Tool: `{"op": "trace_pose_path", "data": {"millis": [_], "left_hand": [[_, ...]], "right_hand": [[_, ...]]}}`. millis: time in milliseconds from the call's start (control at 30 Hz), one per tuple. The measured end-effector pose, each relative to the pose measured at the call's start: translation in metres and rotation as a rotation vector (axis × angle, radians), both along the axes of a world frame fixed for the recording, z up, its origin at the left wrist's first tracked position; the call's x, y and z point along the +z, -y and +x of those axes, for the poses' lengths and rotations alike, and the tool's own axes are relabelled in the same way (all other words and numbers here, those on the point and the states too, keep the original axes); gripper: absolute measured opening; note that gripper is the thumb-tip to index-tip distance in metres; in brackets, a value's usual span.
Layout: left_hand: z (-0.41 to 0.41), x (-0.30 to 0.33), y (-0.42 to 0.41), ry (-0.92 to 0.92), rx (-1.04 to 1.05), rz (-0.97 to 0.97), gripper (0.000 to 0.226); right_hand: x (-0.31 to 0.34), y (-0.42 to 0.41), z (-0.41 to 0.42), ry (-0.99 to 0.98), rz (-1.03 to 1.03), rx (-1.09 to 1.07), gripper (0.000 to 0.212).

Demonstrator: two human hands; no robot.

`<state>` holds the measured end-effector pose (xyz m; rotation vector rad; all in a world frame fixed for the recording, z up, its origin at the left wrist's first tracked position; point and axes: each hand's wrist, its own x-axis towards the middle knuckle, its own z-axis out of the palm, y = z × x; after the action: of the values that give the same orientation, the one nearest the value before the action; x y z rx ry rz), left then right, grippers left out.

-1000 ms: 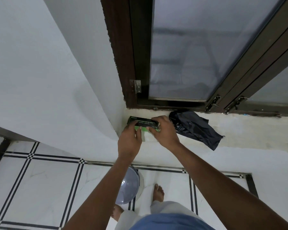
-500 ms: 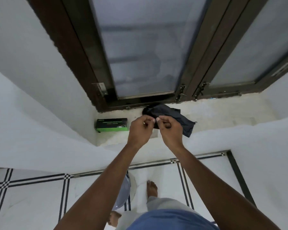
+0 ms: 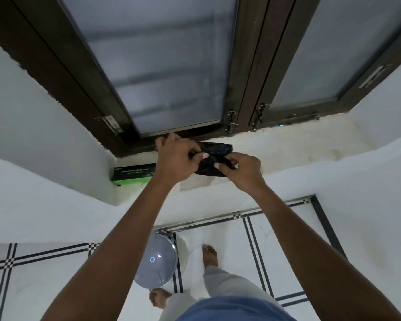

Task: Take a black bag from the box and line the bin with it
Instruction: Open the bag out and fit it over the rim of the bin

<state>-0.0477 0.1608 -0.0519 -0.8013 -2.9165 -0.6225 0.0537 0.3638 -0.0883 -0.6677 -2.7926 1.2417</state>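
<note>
A crumpled black bag is held just above the white window sill. My left hand pinches its left part and my right hand pinches its right edge, with the bag bunched between them. The green and black bag box lies on the sill's left corner, left of my left wrist and apart from both hands. Down on the floor the bin shows as a grey domed lid over a white body, close to my feet.
A dark-framed window with frosted glass rises right behind the sill, with latches at its base. White walls close in on both sides. The floor is white tile with black lines. My bare feet stand beside the bin.
Both hands left the box in the sill corner and moved right to the black bag. They now grip the bag and have bunched it up off the sill.
</note>
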Motion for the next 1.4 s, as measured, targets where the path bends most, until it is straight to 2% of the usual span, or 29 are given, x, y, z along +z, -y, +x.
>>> {"op": "trace_pose_path", "data": {"millis": [33, 100, 133, 200, 300, 333, 400, 467, 500, 633, 700, 767, 867, 1000, 1067, 1200, 1400], "left_hand": [[0.006, 0.004, 0.016, 0.049, 0.066, 0.064, 0.032], [0.018, 0.008, 0.047, 0.292, 0.165, 0.288, 0.043], [0.028, 0.012, 0.06, 0.457, 0.201, 0.471, 0.044], [0.05, 0.02, 0.081, 0.683, 0.297, 0.727, 0.043], [0.076, 0.026, 0.111, 0.79, 0.375, 0.872, 0.041], [0.086, 0.028, 0.121, 0.799, 0.397, 0.904, 0.041], [0.099, 0.025, 0.138, 0.819, 0.44, 0.946, 0.042], [0.117, 0.023, 0.162, 0.824, 0.45, 1.004, 0.042], [0.126, 0.022, 0.175, 0.818, 0.437, 1.034, 0.042], [0.167, 0.018, 0.222, 0.819, 0.442, 1.097, 0.038], [0.192, 0.015, 0.245, 0.804, 0.438, 1.096, 0.038], [0.214, 0.005, 0.273, 0.768, 0.448, 1.081, 0.039], [0.246, -0.004, 0.308, 0.722, 0.455, 0.99, 0.035], [0.284, -0.009, 0.332, 0.737, 0.476, 0.826, 0.025], [0.296, -0.004, 0.339, 0.784, 0.454, 0.803, 0.028], [0.314, 0.005, 0.339, 0.809, 0.319, 0.783, 0.029], [0.32, 0.008, 0.322, 0.76, 0.348, 0.706, 0.023]], "right_hand": [[0.011, 0.003, 0.001, -0.022, -0.189, -0.004, 0.03], [0.036, 0.011, 0.007, -0.052, -0.568, 0.005, 0.035], [0.048, 0.016, 0.01, -0.037, -0.687, 0.032, 0.034], [0.068, 0.026, 0.017, 0.042, -0.775, 0.113, 0.03], [0.077, 0.042, 0.026, 0.089, -1.028, 0.173, 0.017], [0.077, 0.051, 0.032, 0.108, -1.139, 0.173, 0.016], [0.075, 0.063, 0.039, 0.141, -1.228, 0.173, 0.018], [0.076, 0.082, 0.051, 0.167, -1.208, 0.152, 0.01], [0.076, 0.093, 0.058, 0.164, -1.175, 0.131, 0.014], [0.076, 0.138, 0.086, 0.089, -1.013, 0.025, 0.052], [0.08, 0.162, 0.104, 0.076, -0.94, -0.031, 0.065], [0.085, 0.186, 0.125, 0.075, -0.89, -0.023, 0.057], [0.094, 0.219, 0.157, 0.039, -0.891, 0.058, 0.028], [0.104, 0.254, 0.187, -0.049, -0.828, 0.061, 0.024], [0.111, 0.27, 0.199, -0.09, -0.799, 0.061, 0.018], [0.118, 0.284, 0.209, -0.154, -0.728, 0.078, 0.021], [0.119, 0.28, 0.216, -0.157, -0.651, 0.078, 0.035]]}}
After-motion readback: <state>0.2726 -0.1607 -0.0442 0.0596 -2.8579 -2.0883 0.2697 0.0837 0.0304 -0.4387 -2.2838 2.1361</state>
